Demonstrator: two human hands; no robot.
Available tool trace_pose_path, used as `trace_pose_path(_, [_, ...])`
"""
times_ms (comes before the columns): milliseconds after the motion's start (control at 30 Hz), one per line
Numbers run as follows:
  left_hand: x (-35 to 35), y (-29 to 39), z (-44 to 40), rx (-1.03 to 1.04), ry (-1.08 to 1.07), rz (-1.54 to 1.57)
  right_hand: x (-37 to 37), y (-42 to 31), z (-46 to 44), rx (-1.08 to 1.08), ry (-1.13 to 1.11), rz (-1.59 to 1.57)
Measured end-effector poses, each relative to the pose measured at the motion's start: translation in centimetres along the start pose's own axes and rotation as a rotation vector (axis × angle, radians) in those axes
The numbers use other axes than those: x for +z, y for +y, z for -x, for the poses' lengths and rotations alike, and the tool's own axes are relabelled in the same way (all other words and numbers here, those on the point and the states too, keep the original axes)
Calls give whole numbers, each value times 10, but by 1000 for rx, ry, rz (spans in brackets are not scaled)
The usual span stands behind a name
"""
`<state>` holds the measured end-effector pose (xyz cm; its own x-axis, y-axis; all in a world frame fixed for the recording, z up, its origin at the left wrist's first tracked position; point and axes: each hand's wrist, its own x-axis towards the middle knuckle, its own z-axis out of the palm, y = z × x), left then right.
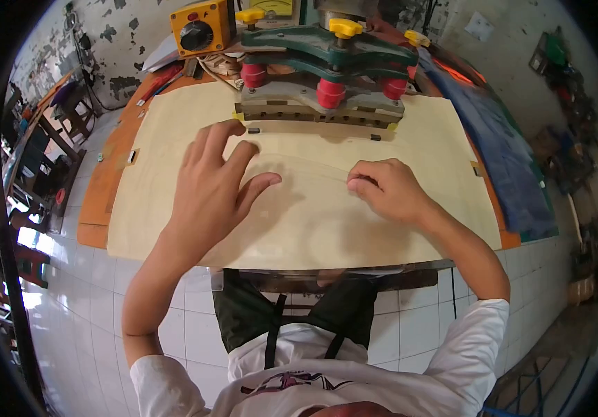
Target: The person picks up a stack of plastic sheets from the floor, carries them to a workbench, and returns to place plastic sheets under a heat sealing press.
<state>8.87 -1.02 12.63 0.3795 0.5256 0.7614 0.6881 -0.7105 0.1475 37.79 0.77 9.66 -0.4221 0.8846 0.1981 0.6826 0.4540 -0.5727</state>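
Observation:
A large cream sheet (153,208) covers most of the orange table in front of me. My left hand (216,181) is over its left half, fingers apart and curved, holding nothing that I can make out. To the right, my right hand (389,187) is closed in a pinch over the sheet. A thin, clear strip (306,163) runs leftward from its fingertips; its left end is hard to tell. Two small dark pieces, one (254,131) by my left fingers and one (375,137) farther right, lie before the green press (327,52).
The press has yellow knobs (345,28) and red cylinders (330,94). Behind it at the left stands a yellow box (202,28) with a black dial. Blue plastic sheeting (493,153) hangs over the table's right side. Orange tabletop (94,201) shows at the left edge.

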Motion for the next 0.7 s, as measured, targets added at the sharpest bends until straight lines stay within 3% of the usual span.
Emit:
trace_pose_path(67, [-13,2,12,51,-96,-79,-5,9,-3,78,-46,23])
trace_pose_path(133, [1,20,24,196,-153,114,-5,21,-9,117,-95,18])
trace_pose_path(167, [5,54,24,135,-121,306,-4,27,-12,155,-139,13])
trace_pose_path(200, [26,71,31,225,-93,277,-1,32,-15,149,-148,19])
trace_pose_path(267, [39,114,34,366,-216,677,5,41,-21,137,-136,27])
trace_pose_path(333, [50,169,32,574,-183,1008,8,44,-25,115,-150,43])
trace_pose_path(367, [57,206,35,630,-150,1338,9,45,-25,98,-151,46])
trace_pose_path(467, [59,309,19,1070,309,1748,10,46,-26,122,-171,2])
trace_pose_path(500, [54,323,12,1182,304,1836,10,46,-26,122,-177,8])
trace_pose_path(700, [62,315,21,1118,-123,1993,11,44,-21,88,-156,-22])
